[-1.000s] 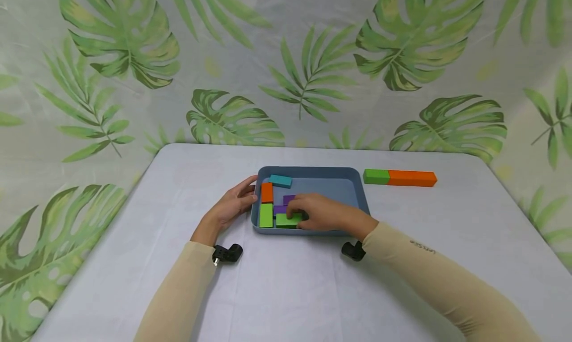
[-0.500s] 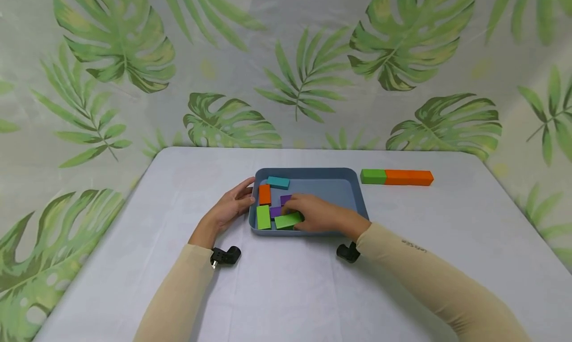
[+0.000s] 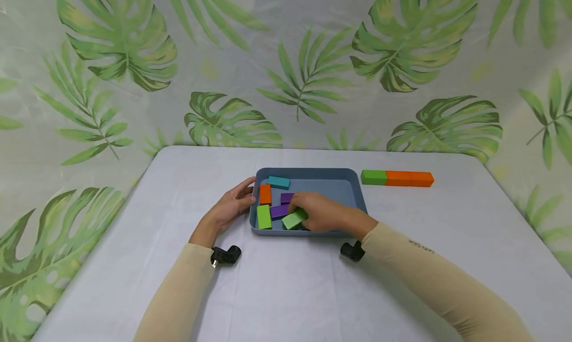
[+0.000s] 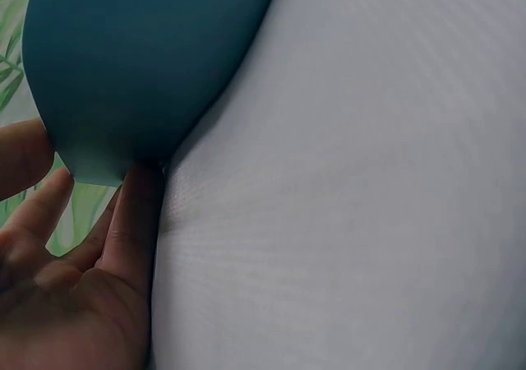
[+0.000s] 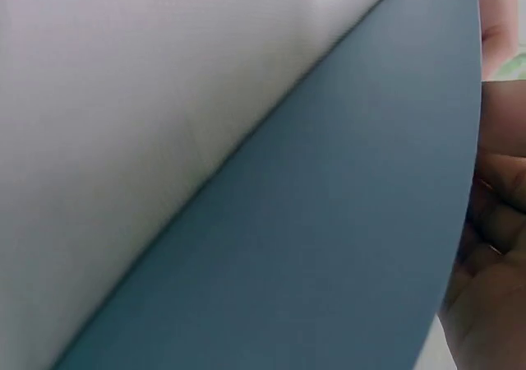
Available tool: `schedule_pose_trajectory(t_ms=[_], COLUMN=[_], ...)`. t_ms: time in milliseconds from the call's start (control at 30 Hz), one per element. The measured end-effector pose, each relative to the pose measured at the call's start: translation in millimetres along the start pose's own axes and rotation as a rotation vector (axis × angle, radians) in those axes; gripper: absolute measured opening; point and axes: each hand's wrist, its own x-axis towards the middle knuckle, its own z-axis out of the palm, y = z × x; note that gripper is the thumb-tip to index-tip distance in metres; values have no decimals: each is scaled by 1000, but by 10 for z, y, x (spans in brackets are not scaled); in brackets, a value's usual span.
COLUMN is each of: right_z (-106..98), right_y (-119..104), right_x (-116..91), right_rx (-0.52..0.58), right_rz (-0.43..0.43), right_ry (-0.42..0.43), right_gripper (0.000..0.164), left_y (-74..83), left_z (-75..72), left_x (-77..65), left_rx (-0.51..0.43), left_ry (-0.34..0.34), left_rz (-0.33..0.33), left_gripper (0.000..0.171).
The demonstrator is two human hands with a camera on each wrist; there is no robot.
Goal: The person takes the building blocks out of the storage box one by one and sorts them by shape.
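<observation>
In the head view, my right hand reaches into a shallow blue-grey tray and pinches a light green block, turned at a slant near the tray's front wall. Just behind that block lie two purple blocks, one partly covered by the fingers. My left hand rests against the tray's left side, its fingers extended; the left wrist view shows these fingers touching the outer wall. The tray's outer wall hides the pinched block in the right wrist view.
Along the tray's left side lie a second light green block, an orange block and a teal block. Right of the tray, on the white-covered table, a green block sits end to end with orange blocks.
The light green block has gone from lying along the front wall to slanting, shifted right in my right hand. The nearer purple block now shows more. My left hand stays on the tray.
</observation>
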Motion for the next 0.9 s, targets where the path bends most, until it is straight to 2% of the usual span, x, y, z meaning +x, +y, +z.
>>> schedule_pose_trajectory(t_ms=[133, 233, 367, 567, 900], right_z=[-68, -140, -240, -343, -469], right_y=[21, 60, 142, 265, 423], right_x=[-24, -69, -177, -359, -570], right_rx=[11, 37, 85, 61, 71], right_rz=[12, 13, 6, 27, 68], right_ry=[-14, 9, 77, 170, 230], right_gripper=[45, 49, 48, 45, 44], left_y=[-6, -12, -19, -6, 11], left_z=[-5, -13, -15, -6, 5], left_x=[-1, -1, 11, 8, -1], left_rx=[0, 3, 10, 12, 7], left_ry=[8, 15, 19, 12, 14], left_rz=[-7, -9, -9, -5, -12], left_gripper=[66, 67, 66, 66, 67])
